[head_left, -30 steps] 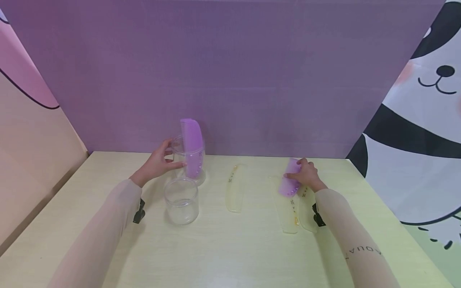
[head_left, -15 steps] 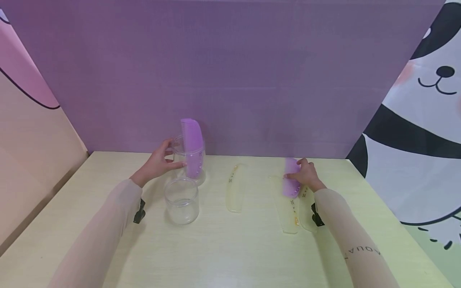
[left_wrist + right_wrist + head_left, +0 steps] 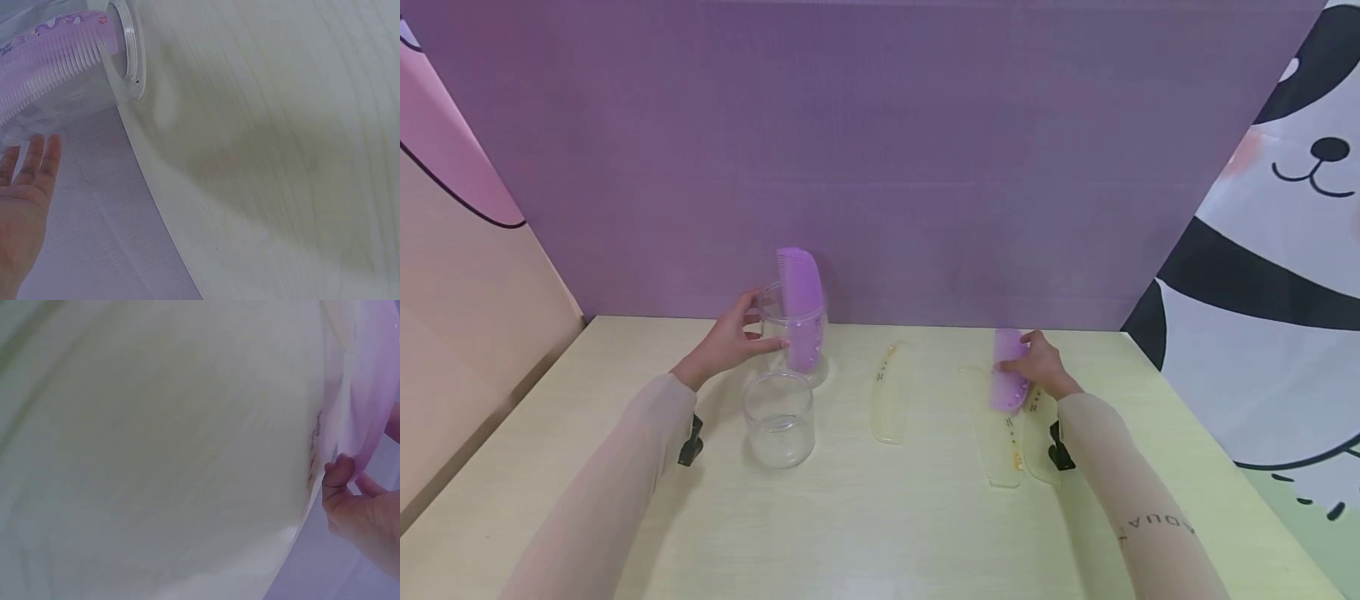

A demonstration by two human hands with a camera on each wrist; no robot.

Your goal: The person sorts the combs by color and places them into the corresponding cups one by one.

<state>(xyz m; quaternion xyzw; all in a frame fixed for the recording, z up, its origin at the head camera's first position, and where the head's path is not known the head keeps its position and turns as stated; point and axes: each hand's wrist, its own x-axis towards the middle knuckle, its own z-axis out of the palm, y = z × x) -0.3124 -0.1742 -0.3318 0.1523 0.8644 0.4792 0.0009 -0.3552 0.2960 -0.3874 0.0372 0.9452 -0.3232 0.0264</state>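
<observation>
My left hand (image 3: pixel 730 337) holds a clear cylindrical cup (image 3: pixel 770 333) near the table's back, thumb in front and fingers at the far side. A purple comb (image 3: pixel 802 287) stands upright in that cup, its upper half above the rim; the left wrist view shows its teeth (image 3: pixel 69 53) through the wall. At the right, my right hand (image 3: pixel 1040 364) pinches a second purple comb (image 3: pixel 1008 392) by its right edge. This comb lies partly over two pale yellow see-through combs, one (image 3: pixel 996 454) below it and one (image 3: pixel 1037 442) partly under my wrist.
In front of the held cup stands another clear cup (image 3: pixel 778 433). A third pale yellow comb (image 3: pixel 889 396) lies mid-table. A purple panel (image 3: pixel 910 167) rises along the table's back edge, with a panda-printed wall (image 3: pixel 1277 333) at the right.
The purple comb in my right hand has turned from a slant to nearly straight and shifted slightly right. My left hand and the cup it holds have stayed in place.
</observation>
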